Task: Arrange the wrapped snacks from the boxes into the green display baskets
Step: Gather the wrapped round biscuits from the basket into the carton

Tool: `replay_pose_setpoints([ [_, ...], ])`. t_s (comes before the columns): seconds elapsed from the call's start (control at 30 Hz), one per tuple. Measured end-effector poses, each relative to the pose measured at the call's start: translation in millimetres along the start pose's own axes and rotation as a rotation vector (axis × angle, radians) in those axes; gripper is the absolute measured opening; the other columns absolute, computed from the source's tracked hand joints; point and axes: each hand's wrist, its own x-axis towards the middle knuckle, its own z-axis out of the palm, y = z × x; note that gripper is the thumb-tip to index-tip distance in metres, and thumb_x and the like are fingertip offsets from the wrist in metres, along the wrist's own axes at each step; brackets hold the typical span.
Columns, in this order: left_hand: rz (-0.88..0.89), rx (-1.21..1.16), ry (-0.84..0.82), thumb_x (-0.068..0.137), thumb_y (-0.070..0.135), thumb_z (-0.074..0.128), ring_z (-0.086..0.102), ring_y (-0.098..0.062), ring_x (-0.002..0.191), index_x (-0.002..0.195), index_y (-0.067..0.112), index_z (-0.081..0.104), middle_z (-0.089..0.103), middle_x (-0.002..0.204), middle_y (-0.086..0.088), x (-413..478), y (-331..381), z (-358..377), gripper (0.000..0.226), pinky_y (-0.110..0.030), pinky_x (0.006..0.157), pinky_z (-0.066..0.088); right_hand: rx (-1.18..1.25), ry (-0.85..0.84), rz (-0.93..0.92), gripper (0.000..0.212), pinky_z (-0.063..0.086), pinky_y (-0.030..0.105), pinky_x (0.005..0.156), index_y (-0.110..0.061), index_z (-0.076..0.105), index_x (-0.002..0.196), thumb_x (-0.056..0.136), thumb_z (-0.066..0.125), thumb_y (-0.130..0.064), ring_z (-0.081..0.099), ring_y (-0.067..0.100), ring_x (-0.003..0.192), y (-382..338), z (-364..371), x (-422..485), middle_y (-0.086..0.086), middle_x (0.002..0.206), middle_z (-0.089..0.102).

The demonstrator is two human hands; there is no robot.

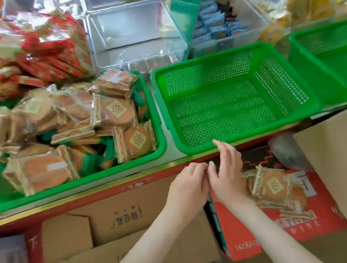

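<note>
Lying at three o'clock from the right hand [227, 175], the round gold-wrapped biscuit packs [272, 185] rest in the red cardboard box [270, 235], farther from the left hand [188, 186]. The right fingers are loosely spread, the left curl on something I cannot tell, and the empty green perforated plastic basket [204, 74] sits on the counter at twelve o'clock.

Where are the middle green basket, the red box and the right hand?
middle green basket [227, 111]: head view, bare perforated floor.
red box [237, 237]: head view, red printed flap.
right hand [227, 179]: head view, back of hand.

An empty green basket [227, 111] sits just beyond my right hand [227, 179]. Left of it, a second basket [75, 184] overflows with round wrapped snacks [119, 111]; more packets [272, 184] lie on a red box [312, 221] beside that hand.
</note>
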Motion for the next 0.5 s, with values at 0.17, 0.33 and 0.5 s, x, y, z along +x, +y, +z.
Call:
replay_pose_setpoints([
  [0.17, 0.001, 0.145, 0.362, 0.089, 0.009, 0.049, 0.058, -0.024, 0.096, 0.112, 0.002, 0.059, 0.063, 0.106, -0.012, -13.6, -69.6, -96.5, 0.026, -0.033, 0.082, 0.050, 0.166, -0.164, -0.225, 0.047, 0.021, 0.017, 0.107, -0.007, 0.042, 0.134, 0.089, 0.046, -0.018, 0.042, 0.021, 0.116, -101.4, 44.6, 34.4, 0.013, 0.125, 0.053],
  [0.33, -0.225, 0.570, 0.370, 0.081, 0.015, 0.062, 0.043, -0.034, 0.116, 0.129, 0.006, 0.049, 0.049, 0.128, -0.019, -37.9, -139.6, -173.0, 0.050, -0.048, 0.099, 0.033, -0.016, -0.367, -0.282, 0.084, 0.018, 0.042, 0.112, -0.020, 0.014, 0.151, 0.086, 0.067, -0.025, 0.019, 0.021, 0.138, -160.1, 84.3, 62.6, 0.006, 0.153, 0.021],
  [0.5, -0.378, 0.738, 0.131, 0.076, 0.017, 0.068, 0.048, -0.030, 0.115, 0.133, 0.007, 0.050, 0.057, 0.121, -0.009, -52.7, -169.1, -216.2, 0.060, -0.044, 0.106, 0.016, -0.120, -0.478, -0.216, 0.098, 0.006, 0.044, 0.117, -0.027, -0.008, 0.152, 0.088, 0.065, -0.041, 0.000, 0.021, 0.147, -176.0, 106.7, 97.6, 0.004, 0.161, -0.003],
])
